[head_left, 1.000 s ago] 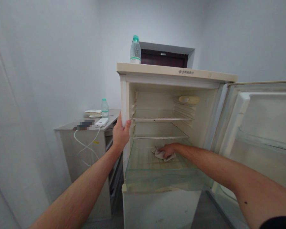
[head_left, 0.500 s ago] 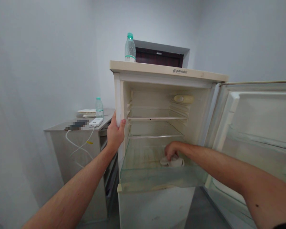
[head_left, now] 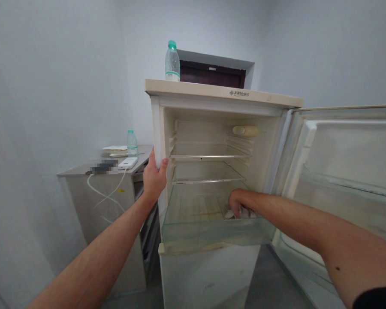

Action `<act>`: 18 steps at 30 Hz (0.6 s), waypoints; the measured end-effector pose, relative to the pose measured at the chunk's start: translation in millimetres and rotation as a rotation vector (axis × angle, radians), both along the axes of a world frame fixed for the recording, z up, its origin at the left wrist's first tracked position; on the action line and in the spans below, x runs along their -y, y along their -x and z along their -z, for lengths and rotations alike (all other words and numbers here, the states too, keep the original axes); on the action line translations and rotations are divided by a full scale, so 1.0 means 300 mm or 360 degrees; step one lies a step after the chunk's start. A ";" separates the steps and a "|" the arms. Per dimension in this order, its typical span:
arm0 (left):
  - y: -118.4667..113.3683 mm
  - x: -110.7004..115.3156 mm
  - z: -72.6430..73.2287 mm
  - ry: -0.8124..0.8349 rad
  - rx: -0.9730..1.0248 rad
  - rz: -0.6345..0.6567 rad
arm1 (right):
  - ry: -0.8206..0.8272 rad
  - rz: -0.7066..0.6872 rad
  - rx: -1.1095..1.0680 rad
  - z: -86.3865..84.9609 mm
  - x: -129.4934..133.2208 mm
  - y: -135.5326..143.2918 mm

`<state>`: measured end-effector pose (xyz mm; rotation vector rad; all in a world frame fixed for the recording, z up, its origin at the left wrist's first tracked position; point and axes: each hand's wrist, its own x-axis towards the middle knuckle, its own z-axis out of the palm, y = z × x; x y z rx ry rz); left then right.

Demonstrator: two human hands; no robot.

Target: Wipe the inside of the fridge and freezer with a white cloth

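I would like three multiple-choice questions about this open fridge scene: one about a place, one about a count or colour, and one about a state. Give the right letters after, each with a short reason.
1. Where does the right hand press the crumpled white cloth?
A. on the top wire shelf
B. on the bottom glass shelf, near its right side
C. on the grey side cabinet

2. How many clear plastic bottles with green caps are in view?
A. one
B. two
C. four

3. What is the state of the cream fridge door?
A. shut
B. swung open to the right
C. removed

Answers: 1 B, the hand and cloth lie on the lowest glass shelf. 2 B, one bottle stands on the fridge top, another on the grey cabinet. 3 B, the door's inner side faces the camera. The left hand grips the fridge's left front edge.
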<state>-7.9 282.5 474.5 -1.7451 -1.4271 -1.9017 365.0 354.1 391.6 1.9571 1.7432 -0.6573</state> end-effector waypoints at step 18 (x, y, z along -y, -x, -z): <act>0.035 0.065 -0.019 0.0204 -0.0075 0.0219 | 0.0718 -0.0212 -0.0865 -0.119 0.239 0.216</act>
